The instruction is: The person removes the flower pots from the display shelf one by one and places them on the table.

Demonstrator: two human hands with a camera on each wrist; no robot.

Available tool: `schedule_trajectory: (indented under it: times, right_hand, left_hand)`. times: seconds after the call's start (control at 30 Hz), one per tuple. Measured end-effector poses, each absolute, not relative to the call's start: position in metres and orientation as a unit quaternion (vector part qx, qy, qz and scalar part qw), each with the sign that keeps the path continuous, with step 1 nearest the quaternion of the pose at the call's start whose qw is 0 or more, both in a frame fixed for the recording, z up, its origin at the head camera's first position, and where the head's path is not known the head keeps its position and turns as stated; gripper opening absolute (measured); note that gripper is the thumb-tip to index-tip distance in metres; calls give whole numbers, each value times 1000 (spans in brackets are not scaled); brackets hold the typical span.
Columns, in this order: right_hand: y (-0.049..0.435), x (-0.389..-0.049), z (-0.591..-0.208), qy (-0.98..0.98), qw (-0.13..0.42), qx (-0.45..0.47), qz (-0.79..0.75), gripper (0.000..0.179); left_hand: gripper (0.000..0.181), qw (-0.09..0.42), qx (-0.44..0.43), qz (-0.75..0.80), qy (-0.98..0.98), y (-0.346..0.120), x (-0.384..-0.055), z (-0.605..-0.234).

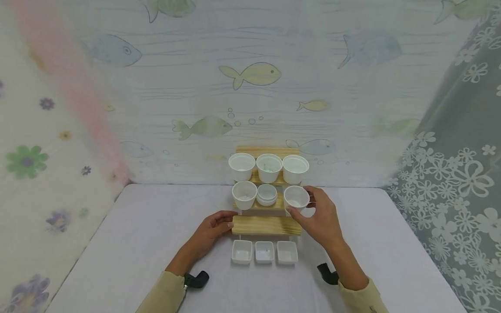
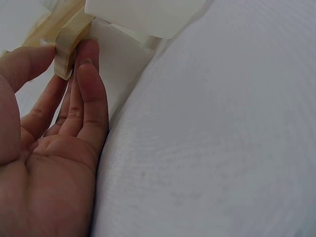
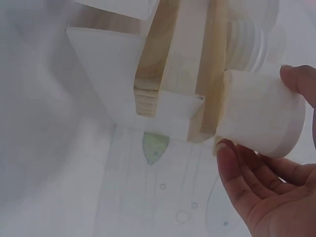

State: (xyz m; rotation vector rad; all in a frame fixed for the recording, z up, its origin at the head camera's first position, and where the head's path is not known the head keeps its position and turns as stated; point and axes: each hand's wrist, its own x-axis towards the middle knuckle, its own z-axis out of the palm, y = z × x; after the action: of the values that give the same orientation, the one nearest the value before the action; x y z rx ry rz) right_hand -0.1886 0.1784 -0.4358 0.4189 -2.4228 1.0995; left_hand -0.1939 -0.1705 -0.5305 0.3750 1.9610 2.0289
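Note:
A tiered wooden shelf stand (image 1: 267,225) stands at the middle of the table. My left hand (image 1: 209,234) holds the left end of its lowest board; in the left wrist view the thumb and fingers pinch the board's end (image 2: 66,52). With my right hand (image 1: 322,219) I grip a white cup (image 1: 296,198) by its sides, at the right end of the middle board. The right wrist view shows this cup (image 3: 259,111) with its base against that board, thumb on one side and fingers on the other. Left of it stand a short stack of small cups (image 1: 267,195) and another white cup (image 1: 244,195).
Three larger white cups stand along the upper board, one of them a middle cup (image 1: 268,168). In front of the stand, three small square dishes line up, including a left dish (image 1: 242,252). A white cloth (image 1: 156,217) covers the table, with a fish-patterned backdrop (image 1: 258,43) behind.

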Motion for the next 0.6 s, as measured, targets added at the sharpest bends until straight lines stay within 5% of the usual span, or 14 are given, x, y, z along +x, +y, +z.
schedule_trajectory:
  times: [0.6]
  right_hand:
    - [179, -180, -437, -873, 227, 162, 400, 72]
  left_hand:
    - [49, 147, 137, 700, 685, -173, -200, -535]
